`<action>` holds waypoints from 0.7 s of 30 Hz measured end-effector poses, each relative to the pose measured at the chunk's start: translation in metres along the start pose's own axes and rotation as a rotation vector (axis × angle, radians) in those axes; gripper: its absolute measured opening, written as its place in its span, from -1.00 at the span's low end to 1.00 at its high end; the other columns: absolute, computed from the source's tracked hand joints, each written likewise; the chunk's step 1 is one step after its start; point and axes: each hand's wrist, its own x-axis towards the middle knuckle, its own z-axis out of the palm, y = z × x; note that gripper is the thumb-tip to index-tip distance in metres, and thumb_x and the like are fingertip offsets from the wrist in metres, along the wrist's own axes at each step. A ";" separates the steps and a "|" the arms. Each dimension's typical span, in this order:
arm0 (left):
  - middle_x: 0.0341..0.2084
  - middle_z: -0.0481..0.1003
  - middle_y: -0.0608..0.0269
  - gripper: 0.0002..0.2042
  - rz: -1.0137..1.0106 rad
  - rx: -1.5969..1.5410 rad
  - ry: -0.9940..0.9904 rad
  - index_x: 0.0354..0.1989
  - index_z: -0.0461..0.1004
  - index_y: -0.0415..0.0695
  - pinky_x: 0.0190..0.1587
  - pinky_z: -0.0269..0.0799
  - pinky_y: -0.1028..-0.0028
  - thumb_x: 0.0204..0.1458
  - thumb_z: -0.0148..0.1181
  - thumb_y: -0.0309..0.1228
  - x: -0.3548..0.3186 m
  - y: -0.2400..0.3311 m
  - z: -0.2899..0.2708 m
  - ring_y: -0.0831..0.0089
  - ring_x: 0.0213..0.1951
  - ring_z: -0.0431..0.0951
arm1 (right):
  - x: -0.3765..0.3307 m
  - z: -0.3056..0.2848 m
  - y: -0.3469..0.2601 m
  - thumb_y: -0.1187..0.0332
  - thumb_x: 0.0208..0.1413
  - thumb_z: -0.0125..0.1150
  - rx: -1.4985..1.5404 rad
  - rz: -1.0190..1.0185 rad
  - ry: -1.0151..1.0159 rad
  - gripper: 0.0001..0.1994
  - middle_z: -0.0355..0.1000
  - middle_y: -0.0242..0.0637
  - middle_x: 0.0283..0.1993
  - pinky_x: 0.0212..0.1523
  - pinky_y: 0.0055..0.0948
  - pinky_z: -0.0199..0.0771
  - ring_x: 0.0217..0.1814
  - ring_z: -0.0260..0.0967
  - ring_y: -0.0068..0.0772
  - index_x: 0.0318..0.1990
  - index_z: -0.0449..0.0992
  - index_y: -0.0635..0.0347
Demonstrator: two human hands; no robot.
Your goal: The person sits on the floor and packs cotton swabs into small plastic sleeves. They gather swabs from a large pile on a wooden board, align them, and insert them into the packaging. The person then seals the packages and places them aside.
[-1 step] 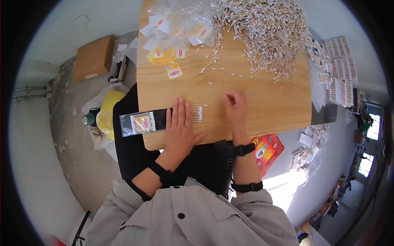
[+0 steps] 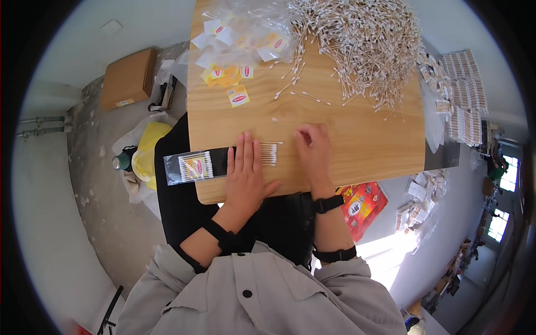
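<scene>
My left hand [image 2: 245, 173] lies flat on a row of cotton swabs [image 2: 269, 154], fingers stretched out. Their white tips show past its right side; the rest is hidden underneath. Left of this hand, a clear plastic packet [image 2: 188, 167] holds swabs and a small yellow-and-white label card, overhanging the table's left edge. A dark strip [image 2: 219, 162] runs between packet and fingers. Right of the row, my right hand [image 2: 314, 148] is closed in a pinch. A blurred white swab tip [image 2: 274, 119] stands off its fingertips; the stick barely shows, but it moves with the hand.
A large heap of cotton swabs [image 2: 379, 50] covers the table's far right. Clear bags [image 2: 245, 33] and yellow cards [image 2: 238, 96] lie far left. A few loose swabs [image 2: 310, 97] lie between. Bundled packs [image 2: 466, 84] are stacked beyond the right edge; a cardboard box [image 2: 128, 78] stands left.
My right hand has shifted a little to the left, and the white swab tip has moved left and slightly nearer with it. My left hand stays in place on the row.
</scene>
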 end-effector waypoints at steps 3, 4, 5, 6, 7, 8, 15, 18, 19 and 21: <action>0.41 -0.11 -0.22 0.09 -0.012 0.034 -0.012 0.38 -0.07 -0.41 0.43 -0.21 0.03 -0.19 0.37 0.07 -0.001 -0.001 0.001 -0.03 0.46 -0.15 | -0.008 0.019 -0.006 0.49 0.11 0.16 -0.035 -0.148 -0.103 -0.88 0.37 -0.20 -0.22 -0.10 -0.33 0.44 -0.10 0.40 -0.26 -0.20 0.57 0.17; 0.42 -0.12 -0.21 0.09 -0.022 0.048 -0.020 0.39 -0.07 -0.40 0.43 -0.22 0.05 -0.18 0.35 0.10 -0.001 -0.001 0.001 -0.01 0.46 -0.16 | -0.011 0.021 -0.006 0.50 0.13 0.14 0.040 -0.159 -0.105 -0.86 0.36 -0.18 -0.18 -0.07 -0.33 0.42 -0.05 0.38 -0.24 -0.17 0.56 0.18; 0.42 -0.11 -0.22 0.10 -0.018 0.026 -0.007 0.38 -0.08 -0.41 0.42 -0.21 0.03 -0.19 0.37 0.07 -0.002 -0.001 0.002 -0.02 0.46 -0.15 | -0.013 0.023 -0.005 0.50 0.15 0.12 0.115 -0.169 -0.107 -0.84 0.36 -0.17 -0.14 -0.04 -0.33 0.41 0.00 0.37 -0.23 -0.14 0.56 0.19; 0.41 -0.10 -0.23 0.10 -0.014 0.005 0.006 0.38 -0.08 -0.41 0.42 -0.19 0.01 -0.21 0.40 0.03 -0.002 -0.001 0.002 -0.04 0.46 -0.14 | -0.015 0.025 -0.005 0.48 0.19 0.09 0.165 -0.166 -0.028 -0.83 0.35 -0.16 -0.09 0.01 -0.33 0.40 0.03 0.35 -0.23 -0.10 0.53 0.22; 0.41 -0.09 -0.24 0.11 -0.010 -0.015 0.018 0.38 -0.08 -0.42 0.41 -0.18 -0.01 -0.23 0.43 0.00 -0.002 -0.001 0.002 -0.06 0.45 -0.13 | -0.017 0.028 -0.006 0.46 0.23 0.05 0.217 -0.161 0.052 -0.81 0.34 -0.15 -0.04 0.07 -0.34 0.38 0.07 0.34 -0.23 -0.06 0.50 0.25; 0.41 -0.10 -0.24 0.11 -0.012 -0.033 0.015 0.38 -0.09 -0.41 0.41 -0.18 -0.01 -0.24 0.44 -0.01 -0.002 -0.001 0.001 -0.05 0.45 -0.13 | -0.019 0.032 -0.006 0.44 0.27 0.01 0.268 -0.155 0.131 -0.79 0.32 -0.13 0.00 0.12 -0.34 0.37 0.11 0.32 -0.23 -0.01 0.47 0.28; 0.41 -0.11 -0.23 0.14 -0.013 -0.055 0.030 0.40 -0.12 -0.36 0.42 -0.18 0.02 -0.27 0.46 -0.02 -0.003 -0.006 -0.002 -0.02 0.46 -0.14 | -0.030 0.068 -0.021 0.31 0.39 -0.17 0.814 0.100 0.180 -0.67 0.27 -0.16 0.13 0.34 -0.34 0.21 0.26 0.22 -0.30 0.14 0.31 0.38; 0.41 -0.11 -0.23 0.14 -0.021 -0.036 0.005 0.40 -0.11 -0.36 0.41 -0.18 0.00 -0.28 0.47 -0.02 -0.002 -0.007 -0.001 -0.02 0.46 -0.13 | -0.024 0.066 -0.019 0.34 0.37 -0.12 0.788 0.033 0.134 -0.68 0.24 -0.14 0.16 0.28 -0.34 0.27 0.21 0.27 -0.29 0.15 0.32 0.37; 0.41 -0.11 -0.23 0.14 -0.027 -0.034 -0.004 0.39 -0.10 -0.36 0.41 -0.18 0.00 -0.28 0.47 -0.01 -0.001 -0.006 0.000 -0.02 0.46 -0.13 | -0.019 0.061 -0.015 0.37 0.34 -0.08 0.792 0.027 0.135 -0.68 0.23 -0.14 0.15 0.23 -0.34 0.31 0.17 0.30 -0.29 0.15 0.32 0.35; 0.41 -0.11 -0.22 0.14 -0.026 -0.053 0.023 0.39 -0.09 -0.37 0.41 -0.18 -0.01 -0.31 0.48 -0.04 -0.001 -0.005 -0.002 -0.02 0.46 -0.13 | -0.005 0.044 -0.006 0.43 0.27 0.01 0.570 0.038 0.196 -0.67 0.23 -0.14 0.10 0.13 -0.35 0.37 0.08 0.33 -0.29 0.16 0.33 0.29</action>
